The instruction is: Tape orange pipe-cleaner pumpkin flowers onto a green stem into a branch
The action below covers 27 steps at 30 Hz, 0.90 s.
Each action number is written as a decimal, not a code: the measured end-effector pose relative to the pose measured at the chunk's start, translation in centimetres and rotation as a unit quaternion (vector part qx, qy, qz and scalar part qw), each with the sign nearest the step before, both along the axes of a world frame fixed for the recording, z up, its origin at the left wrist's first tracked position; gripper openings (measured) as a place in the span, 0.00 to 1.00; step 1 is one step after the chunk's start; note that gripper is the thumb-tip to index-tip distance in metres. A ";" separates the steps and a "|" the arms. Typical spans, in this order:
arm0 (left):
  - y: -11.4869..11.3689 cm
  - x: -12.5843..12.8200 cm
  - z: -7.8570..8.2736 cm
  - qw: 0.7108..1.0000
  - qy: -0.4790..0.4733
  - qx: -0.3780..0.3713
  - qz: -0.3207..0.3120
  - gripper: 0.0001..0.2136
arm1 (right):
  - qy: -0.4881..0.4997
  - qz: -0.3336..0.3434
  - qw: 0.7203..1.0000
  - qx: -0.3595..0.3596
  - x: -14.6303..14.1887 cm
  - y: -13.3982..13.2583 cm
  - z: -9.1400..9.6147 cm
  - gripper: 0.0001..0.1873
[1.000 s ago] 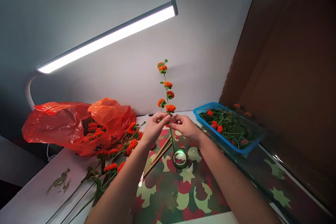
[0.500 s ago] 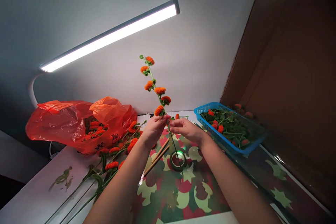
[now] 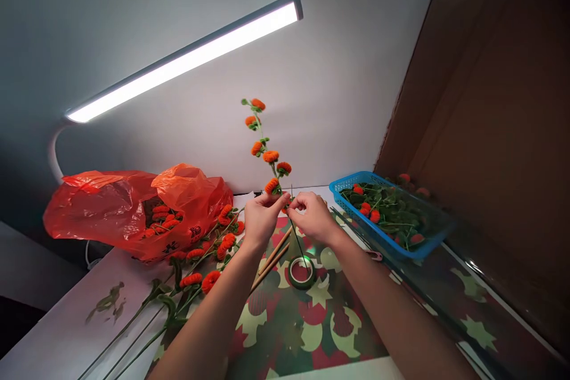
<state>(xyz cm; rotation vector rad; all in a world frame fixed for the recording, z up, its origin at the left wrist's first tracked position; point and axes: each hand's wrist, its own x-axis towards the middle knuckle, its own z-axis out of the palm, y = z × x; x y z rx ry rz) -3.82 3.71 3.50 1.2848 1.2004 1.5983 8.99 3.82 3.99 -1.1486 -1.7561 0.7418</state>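
A tall stem of fuzzy orange artificial flowers (image 3: 271,156) with small green leaves stands upright, leaning slightly left. My left hand (image 3: 262,217) pinches it just below the lowest bloom. Close beside, my right hand (image 3: 312,214) has its thumb and fingers pinched at the same stem; any small piece between them is hidden. Below the hands, a thin dark stem wire runs down past a roll of green floral tape (image 3: 301,273) lying on the patterned mat (image 3: 312,338).
Finished flower stems (image 3: 191,280) lie at left before a red plastic bag (image 3: 102,208) holding more blooms. A blue basket (image 3: 412,252) of flower pieces stands right. Two wooden sticks (image 3: 271,261) rest beside the tape. A lit lamp (image 3: 187,59) hangs above; cardboard (image 3: 490,130) stands right.
The flower stem has shifted slightly right and become a little more upright. My right hand has turned, its fingers now curled closer at the stem. My left hand stays on it.
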 end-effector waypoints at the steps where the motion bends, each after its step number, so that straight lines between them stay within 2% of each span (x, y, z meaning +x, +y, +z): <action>1: 0.1 -0.1 0.0 1.000 -0.021 -0.003 -0.005 0.12 | 0.009 0.008 1.000 -0.006 0.0 -0.1 0.1 0.08; 2: 0.2 -0.2 0.0 0.999 -0.041 -0.004 -0.023 0.13 | 0.032 0.040 0.998 -0.029 0.2 0.0 0.2 0.07; 4: 0.4 -0.5 0.0 0.993 -0.083 -0.016 -0.085 0.13 | 0.099 0.157 0.977 -0.102 0.8 0.2 0.2 0.10; 6: 0.5 -0.7 0.0 0.980 -0.124 -0.040 -0.152 0.15 | 0.164 0.274 0.932 -0.170 1.3 0.7 -0.3 0.14; 8: 0.5 -0.9 -0.2 0.965 -0.156 -0.054 -0.203 0.17 | 0.223 0.335 0.888 -0.223 1.5 1.1 -1.1 0.16; 10: 0.5 -1.2 -0.4 0.954 -0.162 -0.046 -0.249 0.17 | 0.262 0.355 0.856 -0.269 1.2 1.3 -2.0 0.17; 14: 0.5 -2.0 -1.0 0.935 -0.143 -0.026 -0.322 0.18 | 0.289 0.379 0.813 -0.334 0.0 1.0 -3.1 0.16; 19: 0.5 -2.0 -1.5 0.925 -0.159 -0.049 -0.343 0.21 | 0.357 0.388 0.755 -0.389 -0.7 0.4 -3.5 0.18; 21: 0.4 -2.0 -1.5 0.922 -0.170 -0.058 -0.344 0.21 | 0.373 0.393 0.750 -0.379 -0.9 0.2 -3.6 0.18; 27: 0.2 -2.4 -1.1 0.925 -0.166 -0.050 -0.338 0.21 | 0.366 0.393 0.769 -0.346 -1.6 -0.4 -3.5 0.17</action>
